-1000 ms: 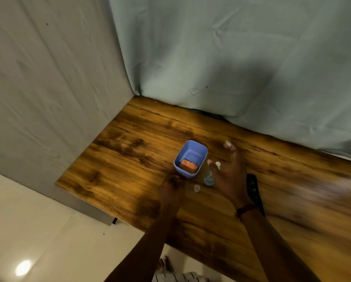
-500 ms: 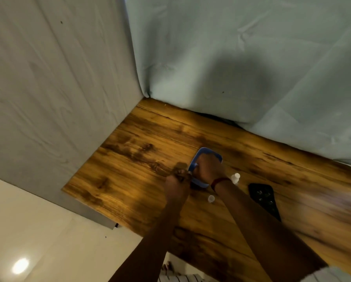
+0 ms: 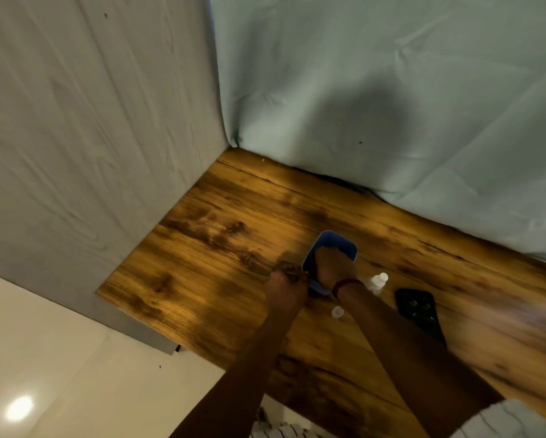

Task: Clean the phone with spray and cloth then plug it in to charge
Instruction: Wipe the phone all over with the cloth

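Phone parked on the table while both hands were busy at the blue tub

The phone point(image 3: 418, 312) was a flat black slab, lying on the glossy wood-grain table point(image 3: 202, 279) just right of the right forearm, its near end hidden behind the arm. The right hand point(image 3: 330, 267) was dipped into the rounded blue plastic tub point(image 3: 344, 240), fingers buried, so grip impossible to tell. The left hand point(image 3: 286, 287) was curled against the tub's edge, looked pinched on it but blurry. A small clear spray bottle point(image 3: 377, 282) and its loose cap point(image 3: 337, 312) sat between.
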